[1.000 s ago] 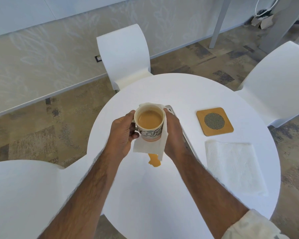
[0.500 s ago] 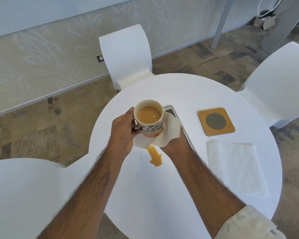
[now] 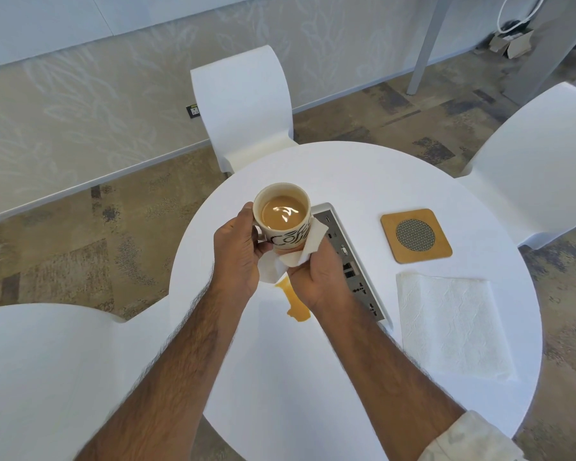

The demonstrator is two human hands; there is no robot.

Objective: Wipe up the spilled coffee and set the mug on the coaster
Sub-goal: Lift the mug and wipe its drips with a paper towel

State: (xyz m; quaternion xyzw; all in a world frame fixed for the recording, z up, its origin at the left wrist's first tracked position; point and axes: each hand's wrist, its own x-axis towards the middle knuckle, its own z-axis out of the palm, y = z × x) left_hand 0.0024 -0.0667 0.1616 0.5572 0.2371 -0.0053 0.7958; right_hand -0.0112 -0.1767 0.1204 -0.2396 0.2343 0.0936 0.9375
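My left hand [image 3: 238, 249] grips the handle of a cream mug [image 3: 282, 216] with black lettering, full of milky coffee, held above the round white table [image 3: 313, 394]. My right hand [image 3: 316, 277] presses a white paper napkin [image 3: 301, 252] against the mug's lower side and base. On the table below, a tan coffee spill [image 3: 295, 302] runs partly under my right hand. The square cork coaster [image 3: 415, 235] with a round mesh centre lies to the right with nothing on it.
A grey socket strip [image 3: 353, 264] is set into the table just right of my hands. A flat unfolded paper towel [image 3: 449, 324] lies at the right front. White chairs [image 3: 243, 104] stand behind, right and left of the table.
The mug has risen slightly and tilted. My right hand has slid the napkin from around the mug's side down under its base, exposing more of the spill.
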